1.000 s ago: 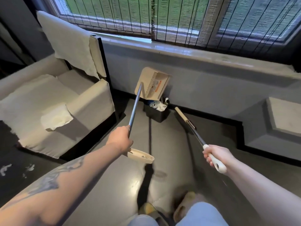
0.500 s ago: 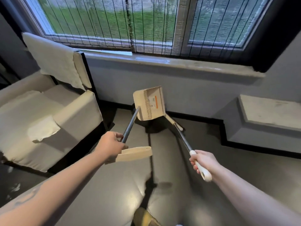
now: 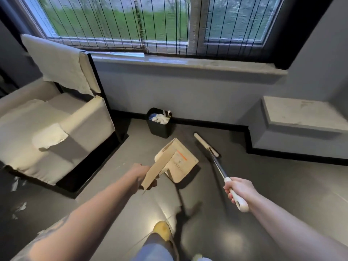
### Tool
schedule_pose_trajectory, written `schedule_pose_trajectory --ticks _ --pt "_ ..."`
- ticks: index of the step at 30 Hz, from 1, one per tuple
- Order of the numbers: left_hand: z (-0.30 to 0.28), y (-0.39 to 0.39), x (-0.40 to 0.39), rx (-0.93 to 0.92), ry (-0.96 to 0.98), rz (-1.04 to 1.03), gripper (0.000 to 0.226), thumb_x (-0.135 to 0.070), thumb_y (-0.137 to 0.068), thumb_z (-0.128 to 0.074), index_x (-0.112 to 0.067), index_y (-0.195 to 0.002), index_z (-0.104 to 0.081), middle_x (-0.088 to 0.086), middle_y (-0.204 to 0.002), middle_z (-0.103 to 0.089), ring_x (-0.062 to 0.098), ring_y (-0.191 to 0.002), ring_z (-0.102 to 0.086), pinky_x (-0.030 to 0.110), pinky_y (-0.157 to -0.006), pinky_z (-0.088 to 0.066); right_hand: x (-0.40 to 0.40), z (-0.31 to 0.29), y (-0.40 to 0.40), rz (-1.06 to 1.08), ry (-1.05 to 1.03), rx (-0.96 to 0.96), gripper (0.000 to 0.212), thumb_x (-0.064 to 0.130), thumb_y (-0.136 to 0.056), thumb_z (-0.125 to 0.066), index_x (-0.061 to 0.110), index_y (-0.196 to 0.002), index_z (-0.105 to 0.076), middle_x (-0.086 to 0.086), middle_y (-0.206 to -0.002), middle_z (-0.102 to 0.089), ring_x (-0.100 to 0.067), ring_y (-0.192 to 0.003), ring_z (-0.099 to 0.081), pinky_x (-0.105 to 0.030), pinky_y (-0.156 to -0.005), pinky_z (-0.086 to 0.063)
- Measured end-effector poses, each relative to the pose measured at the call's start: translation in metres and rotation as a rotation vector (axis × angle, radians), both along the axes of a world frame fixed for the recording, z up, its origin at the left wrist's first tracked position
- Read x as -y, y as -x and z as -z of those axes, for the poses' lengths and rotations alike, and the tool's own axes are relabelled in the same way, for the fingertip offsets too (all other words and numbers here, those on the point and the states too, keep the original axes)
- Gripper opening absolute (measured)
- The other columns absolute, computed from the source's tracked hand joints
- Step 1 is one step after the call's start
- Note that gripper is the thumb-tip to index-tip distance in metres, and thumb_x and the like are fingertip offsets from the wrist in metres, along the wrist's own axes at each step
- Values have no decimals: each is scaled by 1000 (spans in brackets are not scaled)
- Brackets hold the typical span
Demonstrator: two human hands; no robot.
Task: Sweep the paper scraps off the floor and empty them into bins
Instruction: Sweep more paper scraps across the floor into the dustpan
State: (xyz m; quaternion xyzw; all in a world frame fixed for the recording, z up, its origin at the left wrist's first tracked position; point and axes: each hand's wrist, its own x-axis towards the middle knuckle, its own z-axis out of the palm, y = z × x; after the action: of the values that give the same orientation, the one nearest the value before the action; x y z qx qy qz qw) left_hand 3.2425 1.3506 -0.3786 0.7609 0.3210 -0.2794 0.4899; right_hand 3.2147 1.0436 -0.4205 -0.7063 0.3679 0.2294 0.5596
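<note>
L hand grips beige plastic dustpan, R hand grips metal-shafted broom

Dark grey glossy floor under the window, a few things sitting on it.

Small black bin stands on the floor against the wall skirting, white scraps inside. Cream armchair on my left, its dark base on the floor. White paper scraps lie on the floor at far left, near the chair's front corner. Broom head is down near the floor, right of the bin; contact unclear. My yellow shoe is planted at bottom centre.
</note>
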Motion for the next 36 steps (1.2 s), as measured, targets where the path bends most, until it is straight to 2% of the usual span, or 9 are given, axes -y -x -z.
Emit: schedule_pose_trajectory --ticks 5,13,17,22,24,26,30,33,36 --pt "33 19 21 -106 124 -20 19 4 -92 -53 1 -75 -60 13 -52 -59 14 -31 -55 15 -34 -40 2 -3 29 10 -17 -45 13 -7 -76 -55 5 -74 -58 -12 -63 -51 -15 -37 -44 -18 -36 -36" --pt "65 16 18 -152 250 -71 21 -2 -99 -43 1 -84 -58 17 -63 -56 16 -34 -55 17 -33 -40 -11 2 50 38 -26 -96 14 -5 -78 -54 6 -74 -61 -12 -67 -52 -15 -43 -44 -18 -37 -36" --pt "74 15 14 -197 295 -41 27 3 -98 -37 0 -81 -58 10 -50 -56 12 -34 -55 15 -32 -39 -21 2 54 66 -23 -125 15 -5 -79 -55 7 -77 -63 -11 -66 -52 -15 -43 -43 -18 -37 -36" --pt "93 20 5 -255 304 -57 27 3 -96 -33 -1 -87 -58 13 -70 -52 10 -37 -58 11 -36 -35 -34 -2 58 97 -8 -120 14 -5 -79 -56 8 -79 -63 -10 -66 -52 -14 -41 -43 -18 -35 -35" --pt "103 25 -4 -257 312 -101 29 5 -98 -28 0 -93 -56 14 -73 -55 11 -39 -61 11 -35 -39 -38 -1 58 108 -9 -117 14 -5 -80 -56 7 -81 -63 -10 -66 -52 -14 -41 -43 -18 -35 -35" --pt "111 27 -13 -267 363 -162 32 9 -98 -23 3 -100 -55 15 -65 -60 13 -41 -63 14 -35 -43 -39 0 57 129 -11 -112 16 -5 -80 -56 7 -85 -65 -11 -66 -52 -14 -41 -43 -18 -35 -35" --pt "101 30 -16 -274 457 -194 33 1 -101 -29 3 -85 -59 12 -55 -58 13 -37 -59 16 -32 -43 -44 1 53 134 -12 -98 18 -6 -80 -56 8 -87 -66 -12 -66 -52 -15 -42 -43 -18 -36 -35" --pt "100 38 -15 -323 489 -210 31 -1 -100 -34 9 -81 -57 17 -67 -55 18 -37 -57 19 -32 -44 -48 1 50 122 -13 -105 15 -6 -79 -55 7 -78 -61 -12 -65 -51 -15 -42 -42 -19 -35 -34" --pt "101 46 -15 -333 464 -188 32 -15 -100 -39 3 -87 -63 19 -72 -62 25 -52 -57 23 -43 -47 -50 0 49 126 -26 -116 15 -7 -80 -53 7 -75 -58 -12 -66 -49 -16 -44 -40 -19 -34 -32"
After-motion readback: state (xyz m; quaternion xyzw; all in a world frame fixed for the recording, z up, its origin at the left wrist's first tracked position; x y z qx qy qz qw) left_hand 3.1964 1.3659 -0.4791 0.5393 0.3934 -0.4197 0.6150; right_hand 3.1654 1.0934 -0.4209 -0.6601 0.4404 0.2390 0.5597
